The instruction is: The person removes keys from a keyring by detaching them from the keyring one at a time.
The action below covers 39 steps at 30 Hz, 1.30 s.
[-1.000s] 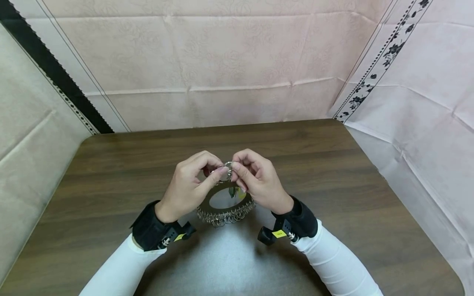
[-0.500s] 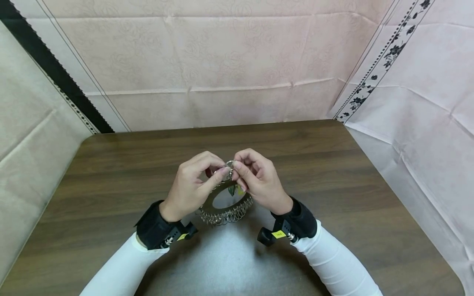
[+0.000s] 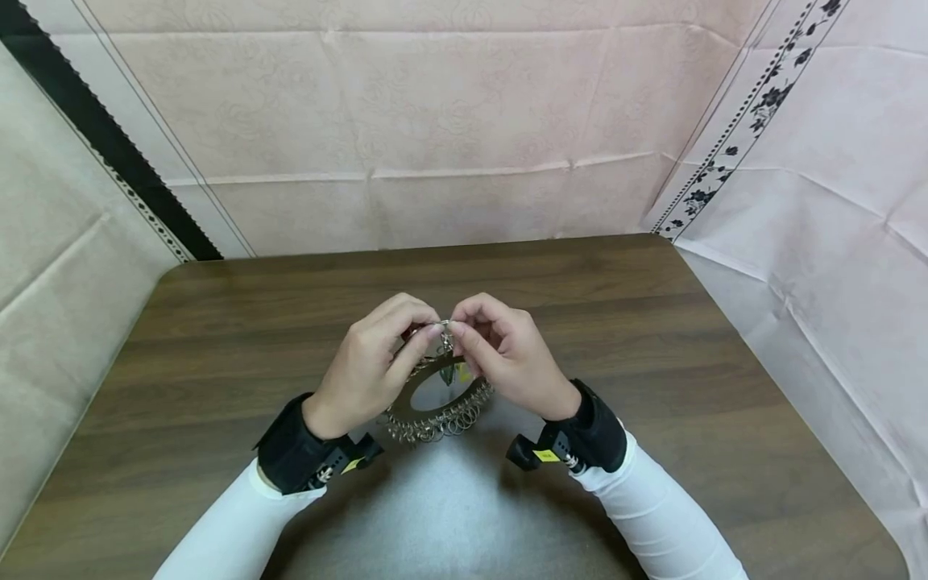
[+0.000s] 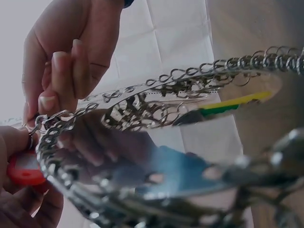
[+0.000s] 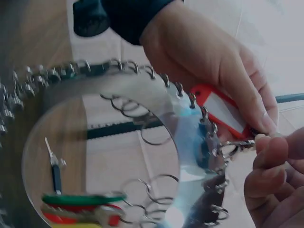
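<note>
A ring-shaped metal rack (image 3: pixel 408 409), its edge lined with small hooks and wire rings, is between the two hands in the head view. My left hand (image 3: pixel 370 354) holds a red key tag (image 5: pixel 221 111) with a pale label, fingers curled behind it. At the far rim my right hand (image 3: pixel 511 354) pinches a small silver key ring (image 3: pixel 445 323) between thumb and forefinger. The left fingertips meet it from the other side. Short chain links (image 5: pixel 237 144) run from the rim to the pinched fingers in the right wrist view. The fingers partly hide the key ring.
Through the rack's opening show a green strip (image 5: pixel 83 199), a key-like piece with a dark grip (image 5: pixel 56 175) and loose wire rings (image 5: pixel 156 133). The brown wooden table (image 3: pixel 254 338) lies below. Pale patterned cloth (image 3: pixel 464 121) hangs behind and at both sides.
The key ring stood upright between the fingertips and now lies flatter. My right fingertips have come slightly left, nearer the left ones. The rack shifted slightly.
</note>
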{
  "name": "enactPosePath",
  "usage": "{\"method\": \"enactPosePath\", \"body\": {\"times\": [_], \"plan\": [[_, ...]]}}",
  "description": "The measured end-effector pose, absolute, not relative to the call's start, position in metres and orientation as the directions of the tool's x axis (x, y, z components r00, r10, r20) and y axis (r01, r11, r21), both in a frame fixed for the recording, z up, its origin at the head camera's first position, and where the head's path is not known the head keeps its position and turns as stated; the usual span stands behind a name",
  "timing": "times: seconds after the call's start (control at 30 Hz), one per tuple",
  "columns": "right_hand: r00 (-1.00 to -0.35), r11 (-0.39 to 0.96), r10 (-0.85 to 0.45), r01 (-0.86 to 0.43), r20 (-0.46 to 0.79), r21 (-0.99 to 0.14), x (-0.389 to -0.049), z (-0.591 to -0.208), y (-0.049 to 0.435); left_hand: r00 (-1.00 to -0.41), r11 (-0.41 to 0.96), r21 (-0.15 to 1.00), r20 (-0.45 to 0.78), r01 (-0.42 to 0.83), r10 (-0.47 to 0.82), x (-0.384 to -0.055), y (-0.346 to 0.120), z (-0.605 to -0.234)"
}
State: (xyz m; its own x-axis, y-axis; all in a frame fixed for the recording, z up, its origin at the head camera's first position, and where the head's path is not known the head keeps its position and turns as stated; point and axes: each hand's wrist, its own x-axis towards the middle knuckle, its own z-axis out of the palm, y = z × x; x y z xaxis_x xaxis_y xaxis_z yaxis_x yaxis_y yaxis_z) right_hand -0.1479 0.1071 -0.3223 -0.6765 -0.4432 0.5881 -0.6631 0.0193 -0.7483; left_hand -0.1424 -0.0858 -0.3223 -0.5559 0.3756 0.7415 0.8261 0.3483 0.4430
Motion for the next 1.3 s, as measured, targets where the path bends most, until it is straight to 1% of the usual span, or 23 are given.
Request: {"method": "enactPosePath", "body": {"times": [0.1, 0.2, 0.37, 0.57, 0.8, 1.07, 1.2, 1.3], "plan": [[-0.65, 0.069, -0.466, -0.703, 0.6, -0.708, -0.148, -0.321, 0.109, -0.538, 0.355, 0.415, 0.742, 0.837, 0.4, -0.141, -0.086, -0.321], [-0.633, 0.106, -0.483, -0.727, 0.604, -0.678, -0.148, -0.321, 0.111, -0.532, 0.355, 0.407, 0.736, 0.842, 0.418, -0.14, -0.086, -0.32], [-0.627, 0.101, -0.487, -0.732, 0.609, -0.674, -0.148, -0.322, 0.11, -0.533, 0.339, 0.418, 0.739, 0.843, 0.412, -0.141, -0.087, -0.321], [-0.65, 0.03, -0.441, -0.7, 0.619, -0.714, -0.148, -0.326, 0.106, -0.548, 0.312, 0.455, 0.75, 0.834, 0.372, -0.145, -0.088, -0.323], [-0.69, -0.06, -0.381, -0.646, 0.616, -0.761, -0.149, -0.328, 0.104, -0.558, 0.293, 0.477, 0.75, 0.828, 0.355, -0.148, -0.087, -0.326], [-0.725, -0.147, -0.364, -0.575, 0.584, -0.805, -0.148, -0.331, 0.103, -0.574, 0.287, 0.5, 0.753, 0.817, 0.322, -0.149, -0.082, -0.332], [-0.732, -0.168, -0.366, -0.556, 0.575, -0.814, -0.149, -0.332, 0.103, -0.575, 0.287, 0.503, 0.761, 0.815, 0.3, -0.151, -0.081, -0.336], [-0.735, -0.151, -0.371, -0.555, 0.567, -0.818, -0.151, -0.332, 0.102, -0.571, 0.292, 0.498, 0.772, 0.816, 0.279, -0.153, -0.08, -0.338]]}}
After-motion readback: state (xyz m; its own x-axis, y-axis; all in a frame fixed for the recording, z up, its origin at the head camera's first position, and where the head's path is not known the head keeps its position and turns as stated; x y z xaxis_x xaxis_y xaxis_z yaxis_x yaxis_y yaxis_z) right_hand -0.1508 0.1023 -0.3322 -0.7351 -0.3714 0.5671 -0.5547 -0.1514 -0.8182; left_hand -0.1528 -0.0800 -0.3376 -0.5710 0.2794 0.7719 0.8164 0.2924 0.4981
